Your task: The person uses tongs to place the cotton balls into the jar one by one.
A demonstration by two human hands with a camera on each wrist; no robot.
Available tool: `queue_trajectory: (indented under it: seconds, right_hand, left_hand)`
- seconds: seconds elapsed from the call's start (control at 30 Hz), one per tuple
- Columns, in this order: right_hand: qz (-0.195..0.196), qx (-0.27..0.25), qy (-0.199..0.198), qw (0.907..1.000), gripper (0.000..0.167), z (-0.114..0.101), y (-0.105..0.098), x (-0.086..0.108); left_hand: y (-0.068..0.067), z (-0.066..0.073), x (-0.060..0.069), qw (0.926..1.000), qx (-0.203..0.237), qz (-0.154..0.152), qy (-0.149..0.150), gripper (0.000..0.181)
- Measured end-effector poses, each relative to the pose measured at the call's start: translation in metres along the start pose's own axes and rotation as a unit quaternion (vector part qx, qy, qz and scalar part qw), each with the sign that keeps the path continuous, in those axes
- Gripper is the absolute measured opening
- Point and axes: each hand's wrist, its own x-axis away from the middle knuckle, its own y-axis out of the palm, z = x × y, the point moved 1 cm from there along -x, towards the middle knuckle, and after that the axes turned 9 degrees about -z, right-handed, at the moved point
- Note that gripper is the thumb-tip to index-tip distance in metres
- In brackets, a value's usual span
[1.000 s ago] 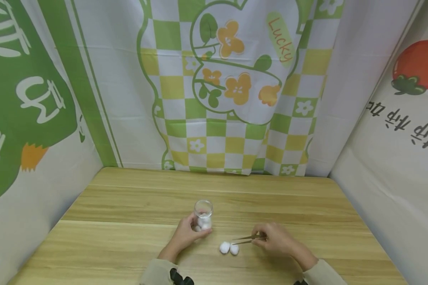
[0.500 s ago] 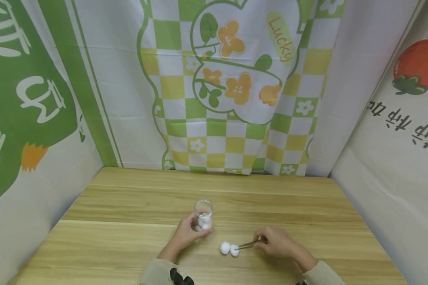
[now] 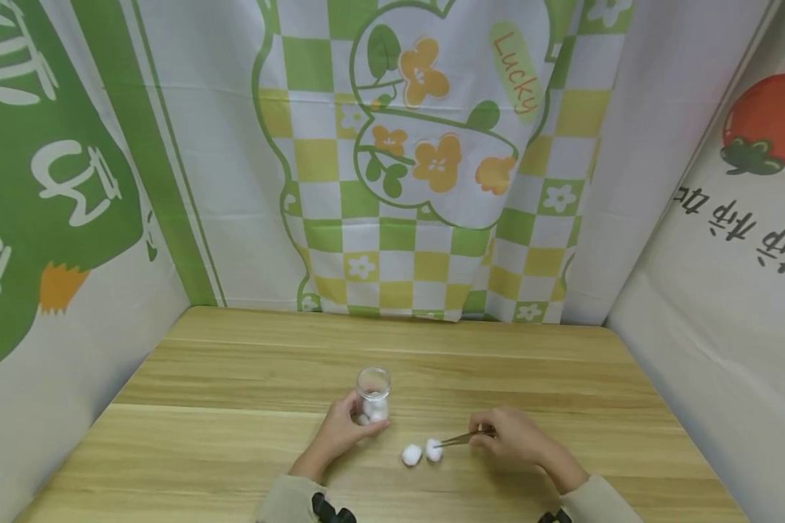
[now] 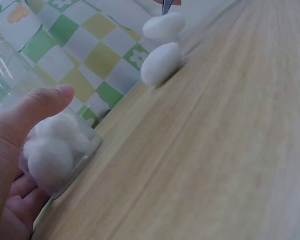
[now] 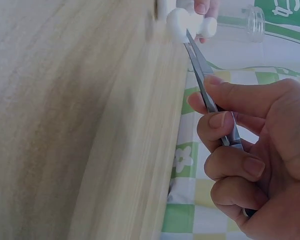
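Observation:
My left hand (image 3: 336,430) holds an upright clear glass jar (image 3: 373,383), with the thumb and fingers around its lower part. Several white cotton balls (image 4: 50,152) fill the bottom of the jar, and no lid covers its mouth. To the right, my right hand (image 3: 513,439) grips metal tweezers (image 5: 202,82) between thumb and curled fingers. At the tweezer tips is a cotton ball (image 3: 434,451), which looks slightly raised off the wood in the left wrist view. A second cotton ball (image 4: 161,64) lies on the table between it and the jar.
Everything stands on a wood-grain table (image 3: 235,370). Behind its far edge hangs a green, yellow and white checked curtain (image 3: 395,269). Printed cloth walls close in the left (image 3: 59,378) and right (image 3: 713,319) sides.
The tweezers came down onto the right-hand cotton ball and closed on it. That ball has shifted up and a little right, apart from the other. My left hand and the jar stayed put.

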Motion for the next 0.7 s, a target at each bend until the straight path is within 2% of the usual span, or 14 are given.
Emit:
queue_trajectory:
  seconds: [0.07,0.13,0.2,0.27,0.37,0.7]
  right_hand:
    - [0.002,-0.002,0.000,1.0000,0.008,0.000,0.000,-0.001]
    - [0.003,-0.005,0.000,1.0000,0.008,0.001,-0.001,-0.002]
    - [0.002,-0.007,0.000,1.0000,0.008,0.000,-0.002,-0.002]
    - [-0.001,-0.008,0.001,1.0000,0.008,0.000,-0.002,-0.003]
    - [0.000,-0.008,0.002,1.0000,0.008,-0.002,-0.003,-0.004]
    - [0.034,-0.003,-0.022,0.9991,0.010,-0.010,-0.006,-0.006]
  left_hand:
    - [-0.001,0.000,0.001,0.9993,-0.011,0.001,0.036,0.045]
    - [-0.001,0.001,0.002,0.9987,-0.013,0.003,0.049,0.045]
    - [-0.001,0.001,0.002,0.9993,-0.012,0.000,0.036,0.045]
    - [-0.001,0.001,0.001,1.0000,-0.001,-0.003,0.000,0.044]
    - [0.000,0.001,0.000,0.9994,0.006,-0.006,-0.032,0.044]
    - [0.000,0.003,-0.001,0.9992,0.008,-0.004,-0.039,0.044]
